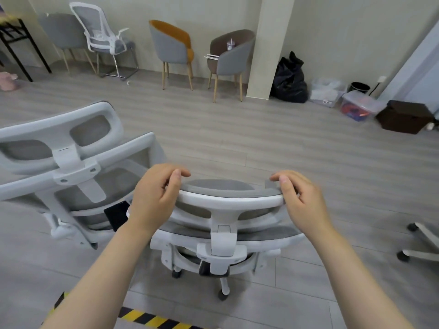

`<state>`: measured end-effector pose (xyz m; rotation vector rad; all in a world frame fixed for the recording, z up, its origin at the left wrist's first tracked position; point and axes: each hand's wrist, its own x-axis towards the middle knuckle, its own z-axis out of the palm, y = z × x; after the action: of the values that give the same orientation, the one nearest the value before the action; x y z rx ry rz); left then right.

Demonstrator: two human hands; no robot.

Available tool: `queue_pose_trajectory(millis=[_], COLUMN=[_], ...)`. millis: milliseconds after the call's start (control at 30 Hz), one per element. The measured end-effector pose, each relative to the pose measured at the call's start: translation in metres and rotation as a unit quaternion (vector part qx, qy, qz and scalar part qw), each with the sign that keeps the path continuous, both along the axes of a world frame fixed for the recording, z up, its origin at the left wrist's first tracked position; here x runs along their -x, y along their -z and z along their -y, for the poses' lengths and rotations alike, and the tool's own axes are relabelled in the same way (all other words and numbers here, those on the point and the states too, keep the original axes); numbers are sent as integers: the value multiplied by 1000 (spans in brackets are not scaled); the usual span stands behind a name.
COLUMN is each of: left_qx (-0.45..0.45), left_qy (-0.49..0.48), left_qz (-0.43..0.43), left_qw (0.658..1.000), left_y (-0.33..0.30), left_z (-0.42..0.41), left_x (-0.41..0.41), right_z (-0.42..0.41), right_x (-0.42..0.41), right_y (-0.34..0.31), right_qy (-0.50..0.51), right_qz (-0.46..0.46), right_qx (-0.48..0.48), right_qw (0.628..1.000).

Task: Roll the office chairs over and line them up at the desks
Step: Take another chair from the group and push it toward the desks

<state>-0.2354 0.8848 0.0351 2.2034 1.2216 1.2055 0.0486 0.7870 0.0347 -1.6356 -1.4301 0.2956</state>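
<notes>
We hold the headrest (231,195) of the near office chair (221,236) with the left hand (155,198) and right hand (300,200), each grip clenched on one end, the chair standing on the floor (261,143) just beside a second office chair (71,167).

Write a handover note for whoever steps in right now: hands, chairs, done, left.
Left hand: grip closed on the left end of the headrest of the centre office chair.
Right hand: grip closed on the right end of the same headrest.
Second office chair stands close on the left, apart from both hands. A third chair's wheeled base shows at the right edge.
Done: cannot tell; no desk line-up in view.
Left: roll the held chair to the desks, then the others.
</notes>
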Motion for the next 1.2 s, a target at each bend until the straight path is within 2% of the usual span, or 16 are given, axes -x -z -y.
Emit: queue_pose_trajectory(millis=[267, 467, 733, 967, 1200], left_qx=[-89, -119, -104, -93, -78], left_qy=[26, 61, 150, 261, 390], left_qz=[74, 99, 104, 95, 117], left_qw=[993, 986, 978, 956, 910], left_y=[13, 16, 16, 16, 16], left_z=[-16, -22, -24, -2, 53], left_x=[-7, -12, -37, -89, -164], right_z=[-2, 15, 60, 128, 219], right_x=[8, 15, 22, 16, 9], right_y=[19, 20, 24, 25, 28], right_qy=[52, 92, 187, 303, 420], right_qz=[-70, -66, -40, -51, -69], right_qx=[-71, -60, -63, -69, -106], right_qw=[994, 992, 980, 949, 899])
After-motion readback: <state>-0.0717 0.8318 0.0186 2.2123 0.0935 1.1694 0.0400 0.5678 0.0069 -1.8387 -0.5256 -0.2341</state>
